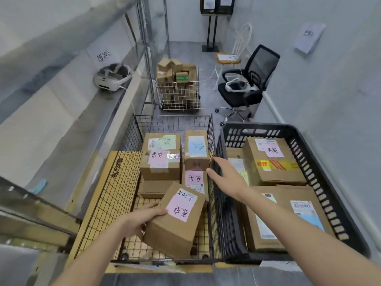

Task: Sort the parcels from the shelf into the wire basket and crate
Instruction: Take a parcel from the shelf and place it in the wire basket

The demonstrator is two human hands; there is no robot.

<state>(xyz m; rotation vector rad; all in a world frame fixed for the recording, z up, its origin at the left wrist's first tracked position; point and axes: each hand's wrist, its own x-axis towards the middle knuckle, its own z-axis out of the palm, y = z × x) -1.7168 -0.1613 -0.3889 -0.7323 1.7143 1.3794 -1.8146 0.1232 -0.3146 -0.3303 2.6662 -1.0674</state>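
Left hand: fingers curled round the near left edge of a cardboard parcel, thumb laid along its top edge beside the pink label. The parcel is held tilted, low inside the wire basket, near its front right; whether its lower corner touches the basket floor cannot be told.

Right hand: fingers straight and loosely spread, nothing held, reaching forward above the divide between the basket's right wall and the black crate.

Basket contents: several labelled boxes stacked at the rear, among them a pink-labelled box and a blue-labelled box. Crate contents: larger cartons, one bearing a pink label.

Step judged in hand: setting the parcel down in the basket. Recommended handling: the parcel is to be levelled before release, lowered onto the free floor space at the front, label kept uppermost, and clear of the rear stack so nothing is toppled. The grip is best loosened only once the base is supported.
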